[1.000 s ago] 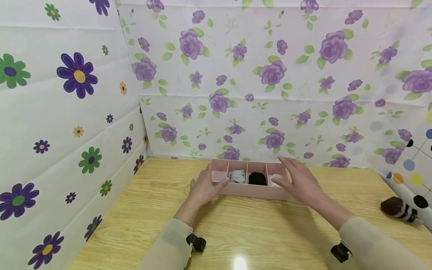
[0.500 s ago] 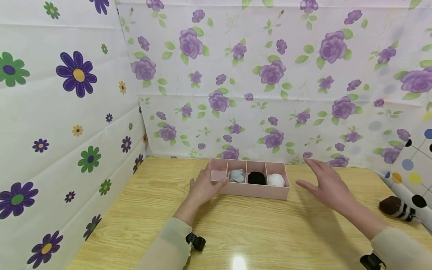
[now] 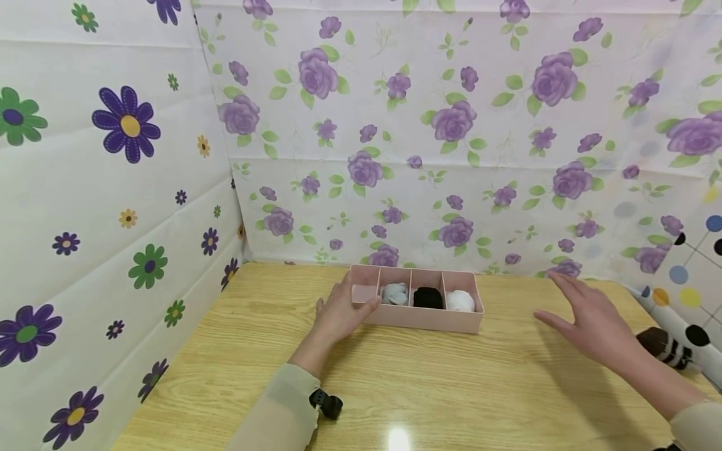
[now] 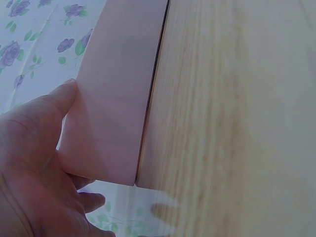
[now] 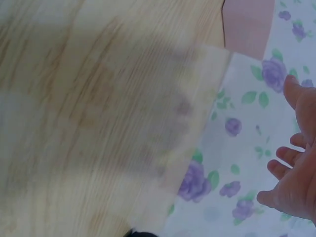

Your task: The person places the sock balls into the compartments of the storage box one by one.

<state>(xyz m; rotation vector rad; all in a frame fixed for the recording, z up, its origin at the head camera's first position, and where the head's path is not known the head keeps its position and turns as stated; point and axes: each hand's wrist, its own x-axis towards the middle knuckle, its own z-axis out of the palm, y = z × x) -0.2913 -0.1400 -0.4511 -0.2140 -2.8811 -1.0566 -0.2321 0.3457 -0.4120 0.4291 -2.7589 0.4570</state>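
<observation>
A long pink organizer box point(image 3: 423, 319) with compartments in a row stands toward the back of the table. Its leftmost compartment shows a bare bottom; the others hold a grey fabric bundle point(image 3: 395, 294), a black one point(image 3: 428, 298) and a white one point(image 3: 460, 301), like rolled socks. My left hand point(image 3: 341, 313) holds the box's left end, thumb over the front rim and fingers around the end wall. In the left wrist view, the thumb point(image 4: 61, 96) touches the box's edge. Right of the box, my right hand point(image 3: 598, 322) hovers with fingers extended, touching nothing.
A dark brown bundle with black and white stripes point(image 3: 665, 346), resembling a sock, lies at the table's right edge, partly behind my right forearm. Flowered sheets point(image 3: 366, 125) hang at the back and left. A dotted cloth point(image 3: 690, 282) borders the right side.
My right hand has left the box's right end and moved to the right, uncovering the white bundle. The left hand and the box stay in place.
</observation>
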